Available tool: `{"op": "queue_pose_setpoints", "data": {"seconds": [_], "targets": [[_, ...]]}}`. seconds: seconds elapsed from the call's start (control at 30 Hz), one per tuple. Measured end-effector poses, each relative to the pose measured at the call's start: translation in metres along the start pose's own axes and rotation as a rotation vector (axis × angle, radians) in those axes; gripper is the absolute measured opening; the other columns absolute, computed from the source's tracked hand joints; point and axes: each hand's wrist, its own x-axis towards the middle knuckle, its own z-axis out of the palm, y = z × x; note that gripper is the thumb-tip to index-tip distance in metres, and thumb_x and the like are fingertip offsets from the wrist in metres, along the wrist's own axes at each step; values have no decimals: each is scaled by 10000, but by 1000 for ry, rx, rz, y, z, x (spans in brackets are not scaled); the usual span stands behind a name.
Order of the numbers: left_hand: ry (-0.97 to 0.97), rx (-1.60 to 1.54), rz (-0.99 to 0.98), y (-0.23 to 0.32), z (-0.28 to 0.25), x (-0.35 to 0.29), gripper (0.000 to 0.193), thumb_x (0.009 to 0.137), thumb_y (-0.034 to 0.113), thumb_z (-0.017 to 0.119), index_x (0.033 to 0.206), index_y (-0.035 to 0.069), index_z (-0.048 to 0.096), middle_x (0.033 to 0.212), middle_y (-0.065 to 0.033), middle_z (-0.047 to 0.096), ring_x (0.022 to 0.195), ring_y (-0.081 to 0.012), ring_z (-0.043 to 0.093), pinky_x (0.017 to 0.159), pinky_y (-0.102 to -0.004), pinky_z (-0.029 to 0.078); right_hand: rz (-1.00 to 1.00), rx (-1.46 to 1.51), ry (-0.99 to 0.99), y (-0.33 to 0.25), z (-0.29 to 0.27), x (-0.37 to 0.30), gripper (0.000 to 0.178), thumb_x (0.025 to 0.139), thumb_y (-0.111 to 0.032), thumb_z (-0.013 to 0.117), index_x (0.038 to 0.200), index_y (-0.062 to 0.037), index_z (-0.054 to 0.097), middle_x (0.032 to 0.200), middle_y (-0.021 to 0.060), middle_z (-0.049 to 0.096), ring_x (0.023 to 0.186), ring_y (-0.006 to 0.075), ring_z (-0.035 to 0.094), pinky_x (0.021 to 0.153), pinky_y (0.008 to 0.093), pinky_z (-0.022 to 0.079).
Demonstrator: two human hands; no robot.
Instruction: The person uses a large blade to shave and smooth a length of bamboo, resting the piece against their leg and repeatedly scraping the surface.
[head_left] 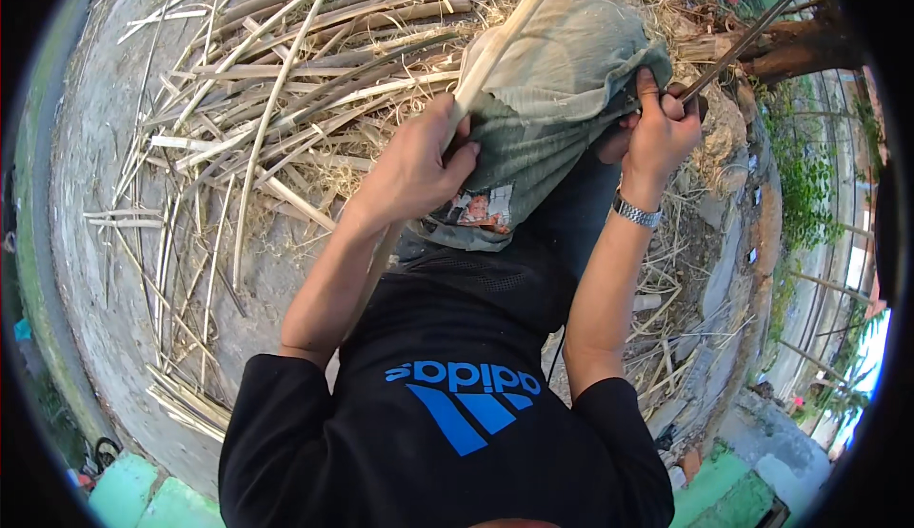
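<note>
My left hand [419,164] is closed around a long pale bamboo strip [511,31]. The strip slants from the top of the view down past my left forearm. My right hand [659,138] grips a knife, its long dark blade [747,44] pointing up and away to the right. The knife's handle is mostly hidden in my fingers. Between the hands, a grey-green cloth [562,61] with a printed patch lies draped over my lap and leg. My right thumb is at the cloth's right edge. The blade and the strip are apart.
Many bamboo strips and split canes [314,61] lie heaped on the ground ahead and to the left, with curly shavings among them. A bundle of short strips [190,402] is at the lower left. A thick brown log [800,49] and low green plants [804,185] stand to the right.
</note>
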Motion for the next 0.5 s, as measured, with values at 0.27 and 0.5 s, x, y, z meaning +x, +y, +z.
{"op": "queue_pose_setpoints", "data": {"seconds": [0.27,0.5], "targets": [[-74,-35,-3,-35,36,15,280,925,200,752,918,80,498,609,-29,430,573,-133,448,537,-337,357,88,-94,106,47,-30,20,387,837,-122,877,937,-66,507,750,48,581,484,112,501,408,274,440],[-70,68,-25,-62,52,33,293,955,255,722,928,24,544,672,-120,579,620,-215,562,600,-383,455,257,-328,-46,113,-38,34,407,886,-296,854,897,-43,535,733,58,652,427,105,512,382,264,403]]}}
